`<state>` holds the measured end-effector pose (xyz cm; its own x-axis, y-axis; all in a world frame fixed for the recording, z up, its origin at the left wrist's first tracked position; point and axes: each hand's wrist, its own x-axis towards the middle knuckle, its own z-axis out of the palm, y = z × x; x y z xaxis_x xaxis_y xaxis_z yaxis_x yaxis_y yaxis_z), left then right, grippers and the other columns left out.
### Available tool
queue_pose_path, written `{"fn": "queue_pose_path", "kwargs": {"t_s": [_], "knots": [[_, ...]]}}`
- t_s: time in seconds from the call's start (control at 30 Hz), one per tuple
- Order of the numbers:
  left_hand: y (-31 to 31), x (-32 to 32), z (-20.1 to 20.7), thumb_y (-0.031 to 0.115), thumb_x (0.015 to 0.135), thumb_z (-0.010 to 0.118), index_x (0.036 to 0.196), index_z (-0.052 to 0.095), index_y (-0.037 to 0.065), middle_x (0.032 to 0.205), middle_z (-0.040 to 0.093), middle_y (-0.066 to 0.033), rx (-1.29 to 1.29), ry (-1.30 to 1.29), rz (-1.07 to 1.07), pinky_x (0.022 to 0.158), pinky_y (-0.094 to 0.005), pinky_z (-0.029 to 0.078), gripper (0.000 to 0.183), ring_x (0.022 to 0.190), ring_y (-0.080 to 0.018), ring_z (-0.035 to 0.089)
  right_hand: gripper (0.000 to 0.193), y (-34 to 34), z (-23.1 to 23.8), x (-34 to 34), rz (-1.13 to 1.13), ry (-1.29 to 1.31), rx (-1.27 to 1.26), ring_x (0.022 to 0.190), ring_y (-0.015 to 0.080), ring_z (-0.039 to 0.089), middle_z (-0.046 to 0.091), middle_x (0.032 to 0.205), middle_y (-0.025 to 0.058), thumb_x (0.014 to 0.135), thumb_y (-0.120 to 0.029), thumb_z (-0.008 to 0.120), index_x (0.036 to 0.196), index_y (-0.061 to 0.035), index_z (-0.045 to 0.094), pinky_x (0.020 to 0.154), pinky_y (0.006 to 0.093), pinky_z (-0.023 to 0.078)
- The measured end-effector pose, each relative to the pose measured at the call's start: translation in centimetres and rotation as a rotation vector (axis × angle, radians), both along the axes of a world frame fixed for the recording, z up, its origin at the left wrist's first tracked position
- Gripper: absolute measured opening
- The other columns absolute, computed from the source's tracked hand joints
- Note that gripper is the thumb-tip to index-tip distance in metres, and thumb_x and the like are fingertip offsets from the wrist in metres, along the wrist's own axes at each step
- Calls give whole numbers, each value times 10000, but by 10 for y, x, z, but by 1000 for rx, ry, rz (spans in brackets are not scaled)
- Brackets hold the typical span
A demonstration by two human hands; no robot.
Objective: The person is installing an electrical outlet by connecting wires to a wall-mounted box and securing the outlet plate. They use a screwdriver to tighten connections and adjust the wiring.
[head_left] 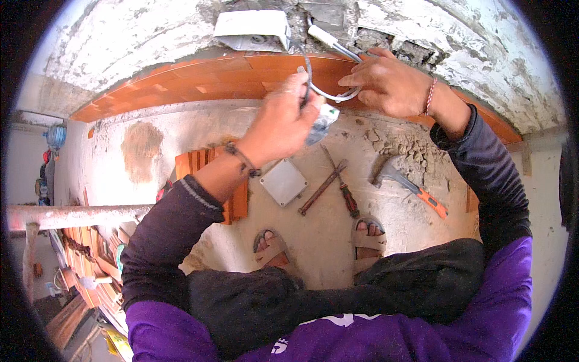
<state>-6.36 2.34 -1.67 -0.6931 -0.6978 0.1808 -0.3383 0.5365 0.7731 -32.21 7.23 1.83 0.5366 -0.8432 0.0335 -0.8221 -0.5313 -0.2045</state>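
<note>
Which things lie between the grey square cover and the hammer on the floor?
A screwdriver and a rusty metal bar, lying crossed, as the head view shows.

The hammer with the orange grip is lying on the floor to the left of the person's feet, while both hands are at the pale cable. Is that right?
Not quite: the head view shows the hammer on the floor to the right of the feet, not the left. Both hands are indeed at the pale cable.

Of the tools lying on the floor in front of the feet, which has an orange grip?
The hammer, farthest right. The other two lie crossed and show no orange grip: a screwdriver, dark reddish, and a rusty-brown metal bar.
</note>
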Motion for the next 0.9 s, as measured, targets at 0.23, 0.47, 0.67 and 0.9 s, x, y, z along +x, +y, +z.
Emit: {"fn": "queue_pose_path", "kwargs": {"t_s": [0.23,0.47,0.67,0.9], "knots": [[11,-14,-7,243,922,645,1294,500,-62,1023,626,-202,-186,-22,14,849,-412,511,503,932,-311,660,607,-34,3,46,-242,-215,13,791,444,612,642,782,241,1027,-513,363,942,-7,687,759,480,492],[-5,3,-23,211,909,674,1316,524,-42,1061,657,-187,75,89,40,820,-357,540,502,940,-234,679,139,-22,-22,29,24,16,36,815,369,648,672,787,159,818,-230,662,848,-101,702,719,463,505],[-10,4,-24,229,906,689,1354,488,-63,1156,656,-214,190,141,-12,883,-346,527,570,1036,-244,665,112,-18,-54,-11,67,145,-277,877,357,605,631,834,163,694,-43,644,806,-43,639,782,453,474],[-23,-3,-44,284,891,687,1330,499,-70,1157,658,-216,151,119,-2,916,-362,512,595,1060,-265,654,333,-35,-29,46,-179,-56,158,966,349,644,675,1049,178,803,-140,644,1114,-20,636,862,427,505]]}}
